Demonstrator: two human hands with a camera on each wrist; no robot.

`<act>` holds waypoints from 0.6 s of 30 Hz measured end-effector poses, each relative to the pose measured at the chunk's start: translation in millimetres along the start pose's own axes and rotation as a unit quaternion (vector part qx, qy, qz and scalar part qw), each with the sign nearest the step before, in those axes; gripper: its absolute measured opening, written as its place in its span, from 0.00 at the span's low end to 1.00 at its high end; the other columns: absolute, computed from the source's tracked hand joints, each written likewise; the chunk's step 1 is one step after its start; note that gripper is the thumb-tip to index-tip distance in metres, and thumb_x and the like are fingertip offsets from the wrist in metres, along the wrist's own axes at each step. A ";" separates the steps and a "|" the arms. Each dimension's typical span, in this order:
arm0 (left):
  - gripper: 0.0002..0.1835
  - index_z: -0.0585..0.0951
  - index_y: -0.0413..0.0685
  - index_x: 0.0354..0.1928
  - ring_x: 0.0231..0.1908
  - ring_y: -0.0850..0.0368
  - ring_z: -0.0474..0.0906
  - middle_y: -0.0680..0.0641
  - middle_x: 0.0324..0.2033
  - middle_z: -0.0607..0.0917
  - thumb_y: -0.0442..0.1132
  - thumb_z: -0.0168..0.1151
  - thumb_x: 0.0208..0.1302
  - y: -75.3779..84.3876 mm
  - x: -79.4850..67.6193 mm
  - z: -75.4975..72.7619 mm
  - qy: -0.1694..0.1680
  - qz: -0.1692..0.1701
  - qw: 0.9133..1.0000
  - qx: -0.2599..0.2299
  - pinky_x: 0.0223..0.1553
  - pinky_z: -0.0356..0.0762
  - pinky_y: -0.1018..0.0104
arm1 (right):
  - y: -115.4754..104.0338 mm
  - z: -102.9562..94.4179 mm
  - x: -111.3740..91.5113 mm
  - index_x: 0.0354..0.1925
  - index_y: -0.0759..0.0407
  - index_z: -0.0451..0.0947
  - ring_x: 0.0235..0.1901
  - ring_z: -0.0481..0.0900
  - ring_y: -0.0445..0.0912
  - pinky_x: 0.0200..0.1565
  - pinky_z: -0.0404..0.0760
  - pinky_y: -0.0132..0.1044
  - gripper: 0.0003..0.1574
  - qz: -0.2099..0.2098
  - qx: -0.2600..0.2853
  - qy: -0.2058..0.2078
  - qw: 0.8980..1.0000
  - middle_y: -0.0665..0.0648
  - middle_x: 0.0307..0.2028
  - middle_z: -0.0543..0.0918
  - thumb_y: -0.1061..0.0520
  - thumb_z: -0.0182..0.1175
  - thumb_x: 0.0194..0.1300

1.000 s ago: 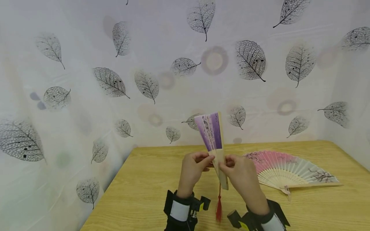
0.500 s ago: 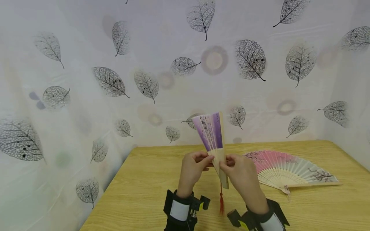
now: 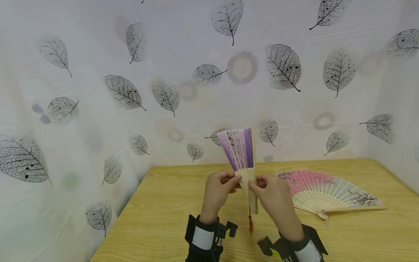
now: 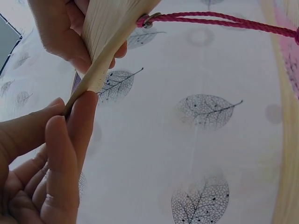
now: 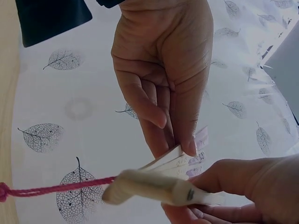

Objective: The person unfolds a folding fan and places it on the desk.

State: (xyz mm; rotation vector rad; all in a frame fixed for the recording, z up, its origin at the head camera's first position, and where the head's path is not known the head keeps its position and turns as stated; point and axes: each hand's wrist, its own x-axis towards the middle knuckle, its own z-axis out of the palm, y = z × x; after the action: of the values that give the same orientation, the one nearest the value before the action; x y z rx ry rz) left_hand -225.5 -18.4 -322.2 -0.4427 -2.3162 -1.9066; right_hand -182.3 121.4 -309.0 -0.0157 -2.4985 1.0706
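Observation:
A purple folding fan with pale wooden ribs is held upright over the table, spread by a narrow wedge. My left hand pinches its left outer rib between thumb and fingers. On the other side my right hand pinches the thicker stack of ribs at the right. From the fan's lower end hangs a red tassel; its red cord runs from a small metal ring in the left wrist view. The right wrist view shows the pivot end of the ribs close to the camera, with both hands around it.
A pink and white folding fan lies spread on the wooden table to the right, beyond my right hand. Behind the table hangs a white curtain with a leaf print. Dark camera straps circle both wrists.
The purple fan has widened slightly, its left edge shifting left and its right edge a little right. The tassel has swung and looks shorter. Both hands stay almost where they were.

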 end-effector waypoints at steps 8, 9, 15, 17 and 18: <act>0.15 0.81 0.36 0.34 0.26 0.58 0.80 0.38 0.29 0.85 0.44 0.61 0.53 0.9 -0.5 1.7 0.008 -0.004 1.000 -0.007 0.27 0.81 0.65 | 1.4 1.4 -0.2 0.33 0.67 0.81 0.27 0.80 0.48 0.32 0.79 0.46 0.16 -0.008 -0.011 0.022 1.000 0.61 0.27 0.85 0.54 0.58 0.53; 0.15 0.81 0.36 0.34 0.26 0.57 0.80 0.38 0.29 0.85 0.44 0.61 0.53 1.3 -0.5 1.6 0.008 -0.004 1.000 -0.008 0.28 0.81 0.65 | 1.6 1.4 0.0 0.33 0.67 0.81 0.27 0.80 0.49 0.32 0.79 0.46 0.16 -0.007 -0.011 0.022 1.000 0.61 0.27 0.85 0.54 0.59 0.53; 0.16 0.81 0.36 0.34 0.26 0.58 0.80 0.38 0.29 0.85 0.44 0.61 0.54 2.7 -0.2 -0.8 0.006 0.004 1.000 0.002 0.28 0.81 0.66 | 3.4 0.4 1.6 0.32 0.65 0.81 0.21 0.78 0.43 0.28 0.78 0.42 0.17 -0.005 -0.002 0.015 1.000 0.59 0.24 0.84 0.52 0.59 0.54; 0.16 0.82 0.36 0.34 0.27 0.58 0.80 0.38 0.29 0.85 0.44 0.61 0.54 2.8 0.0 -2.1 0.005 0.005 1.000 0.004 0.29 0.81 0.66 | 3.9 -0.5 2.1 0.32 0.64 0.81 0.18 0.76 0.40 0.26 0.76 0.40 0.16 0.001 0.006 0.009 1.000 0.57 0.21 0.84 0.51 0.59 0.55; 0.16 0.81 0.36 0.34 0.27 0.58 0.80 0.38 0.29 0.85 0.44 0.61 0.54 2.8 0.0 -2.8 0.006 0.005 1.000 0.004 0.29 0.81 0.66 | 4.3 -0.9 2.3 0.31 0.64 0.81 0.17 0.76 0.39 0.25 0.75 0.39 0.16 0.003 0.008 0.007 1.000 0.55 0.20 0.83 0.51 0.59 0.55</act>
State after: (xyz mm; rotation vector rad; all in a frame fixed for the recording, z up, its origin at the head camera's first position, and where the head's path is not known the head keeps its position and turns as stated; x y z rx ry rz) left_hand -224.9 -20.6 -319.0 -0.4396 -2.3090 -1.8891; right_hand -184.6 125.4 -310.5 -0.0264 -2.4791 1.0892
